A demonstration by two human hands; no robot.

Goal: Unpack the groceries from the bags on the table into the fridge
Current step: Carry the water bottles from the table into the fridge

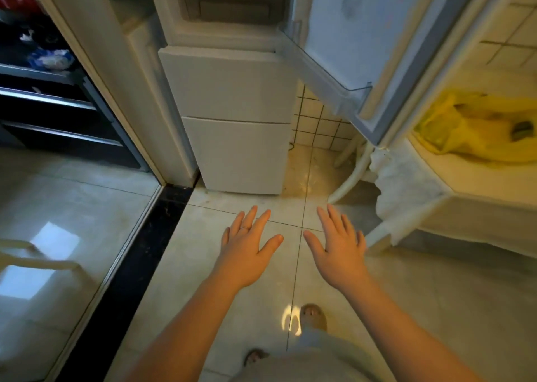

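So, the person is standing right in front of the fridge [232, 91] and holding both arms out over the tiled floor [232, 309]. The left hand [247, 251] is hanging palm down with its fingers straight and fanned out, fully released, and it's wearing a thin ring [243, 228]. The right hand [338, 251] is doing the same thing just beside it: flat, fingers spread, gripping nothing. The two hands are sitting close together but not touching each other.

The fridge is a white one, standing against the tiled wall. Its upper door [363, 33] is swinging wide open to the right, showing the clear door bin [357, 91] along its lower edge. The two lower fronts are sitting closed.

The yellow bag [470, 129] is lying slumped on the surface [479, 178] at the right, just past the open door and well apart from both hands. Something small and dark is showing inside it, but it's too blurry to tell what.

Off to the left, dark shelves [58, 105] are holding a few bagged things, too dim to make out.
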